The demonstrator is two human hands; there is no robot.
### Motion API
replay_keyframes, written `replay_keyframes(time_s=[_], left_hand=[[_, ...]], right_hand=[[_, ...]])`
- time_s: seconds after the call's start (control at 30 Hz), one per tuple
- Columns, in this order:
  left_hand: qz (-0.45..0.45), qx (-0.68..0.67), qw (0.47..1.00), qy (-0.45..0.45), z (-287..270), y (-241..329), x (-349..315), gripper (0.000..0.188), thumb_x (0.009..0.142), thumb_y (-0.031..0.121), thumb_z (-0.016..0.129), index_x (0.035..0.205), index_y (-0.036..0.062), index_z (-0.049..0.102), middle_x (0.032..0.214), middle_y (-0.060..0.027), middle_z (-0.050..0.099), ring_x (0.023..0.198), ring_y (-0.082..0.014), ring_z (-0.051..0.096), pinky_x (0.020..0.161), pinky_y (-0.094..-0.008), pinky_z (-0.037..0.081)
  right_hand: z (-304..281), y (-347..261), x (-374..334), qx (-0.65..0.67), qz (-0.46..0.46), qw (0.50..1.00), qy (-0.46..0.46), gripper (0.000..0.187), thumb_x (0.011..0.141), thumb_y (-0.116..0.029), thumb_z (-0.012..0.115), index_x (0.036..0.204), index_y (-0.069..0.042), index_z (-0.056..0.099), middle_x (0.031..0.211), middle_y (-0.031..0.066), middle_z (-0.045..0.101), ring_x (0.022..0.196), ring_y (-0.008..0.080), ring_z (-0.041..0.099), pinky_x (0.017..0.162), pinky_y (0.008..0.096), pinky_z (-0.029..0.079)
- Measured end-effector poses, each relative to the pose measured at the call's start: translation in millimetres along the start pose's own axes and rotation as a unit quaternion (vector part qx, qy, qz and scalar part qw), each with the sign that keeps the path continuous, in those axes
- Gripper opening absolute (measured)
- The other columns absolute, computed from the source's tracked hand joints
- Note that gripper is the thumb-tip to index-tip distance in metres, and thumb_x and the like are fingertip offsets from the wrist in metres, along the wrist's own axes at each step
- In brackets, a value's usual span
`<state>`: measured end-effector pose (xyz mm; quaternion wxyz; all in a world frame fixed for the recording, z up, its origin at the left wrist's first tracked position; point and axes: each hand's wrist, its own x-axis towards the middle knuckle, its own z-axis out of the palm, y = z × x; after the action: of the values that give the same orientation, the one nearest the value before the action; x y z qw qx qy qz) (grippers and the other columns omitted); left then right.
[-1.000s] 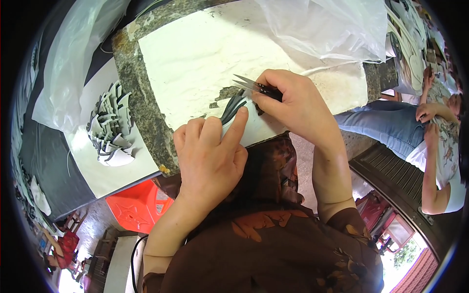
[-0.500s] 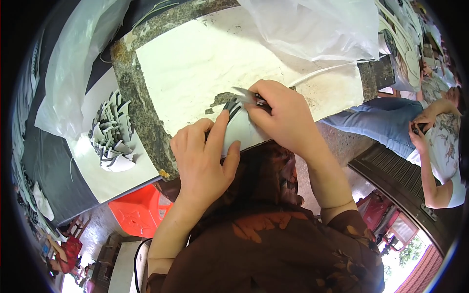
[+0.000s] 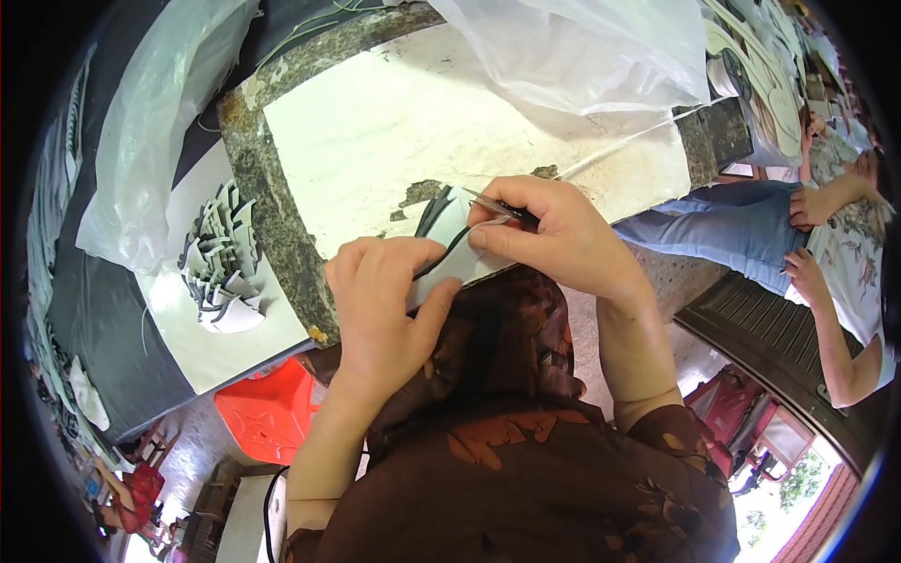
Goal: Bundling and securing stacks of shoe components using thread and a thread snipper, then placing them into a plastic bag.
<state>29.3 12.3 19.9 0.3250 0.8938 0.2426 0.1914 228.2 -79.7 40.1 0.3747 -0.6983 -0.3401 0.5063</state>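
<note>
Top: one dark brown cloth top [image 3: 526,502], loosely cut, softly creased across the front. Print: a rust-orange leaf spray [image 3: 479,441] on that front; smaller golden-brown leaf motifs [image 3: 657,525] toward the wearer's right side. Sleeves: two, short — the right sleeve [image 3: 652,432], brown with an orange-tan motif, ends near the elbow; of the left sleeve [image 3: 298,542] I can make out only a dark brown edge. Lap: dark brown cloth mottled with dull red [image 3: 530,328], gathered in folds — whether part of the top, I cannot tell. Left forearm [image 3: 328,460] and right forearm [image 3: 633,347]: bare, rounded, creased near the elbow. Left hand [image 3: 380,296], right hand [image 3: 558,230]: bare.
</note>
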Motion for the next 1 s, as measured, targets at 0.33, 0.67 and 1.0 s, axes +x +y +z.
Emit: replay_keyframes(time_s=[0.33, 0.67, 1.0], left_hand=[[-0.223, -0.246, 0.928, -0.167, -23, 7, 41, 0.020, 0.085, 0.020, 0.075, 0.098, 0.0046, 0.072, 0.079, -0.0028, 0.063, 0.077, -0.0171, 0.057, 0.072, -0.0315, 0.044], [-0.394, -0.489, 0.761, -0.163, -32, -4, 51, 0.017, 0.090, 0.009, 0.071, 0.103, -0.0021, 0.070, 0.083, -0.0024, 0.069, 0.076, -0.0070, 0.062, 0.069, -0.0219, 0.050], [-0.384, -0.526, 0.752, -0.105, -34, -3, 35, 0.017, 0.091, 0.007, 0.070, 0.106, -0.0014, 0.070, 0.088, -0.0030, 0.069, 0.078, -0.0091, 0.064, 0.072, -0.0232, 0.052]], right_hand=[[-9, -7, 0, 0.059, -0.041, 0.996, -0.053, 0.008, 0.089, -0.007, 0.066, 0.094, -0.001, 0.066, 0.088, -0.0010, 0.061, 0.082, 0.0054, 0.053, 0.072, 0.0225, 0.044], [-26, -1, 3, -0.189, -0.284, 0.940, -0.018, 0.026, 0.080, -0.003, 0.062, 0.104, -0.012, 0.070, 0.114, 0.0094, 0.065, 0.092, 0.0289, 0.067, 0.076, 0.0371, 0.054], [-8, -8, 0, -0.256, -0.229, 0.939, 0.029, 0.025, 0.085, -0.008, 0.060, 0.108, -0.013, 0.067, 0.111, 0.0090, 0.066, 0.089, 0.0324, 0.067, 0.074, 0.0414, 0.054]])
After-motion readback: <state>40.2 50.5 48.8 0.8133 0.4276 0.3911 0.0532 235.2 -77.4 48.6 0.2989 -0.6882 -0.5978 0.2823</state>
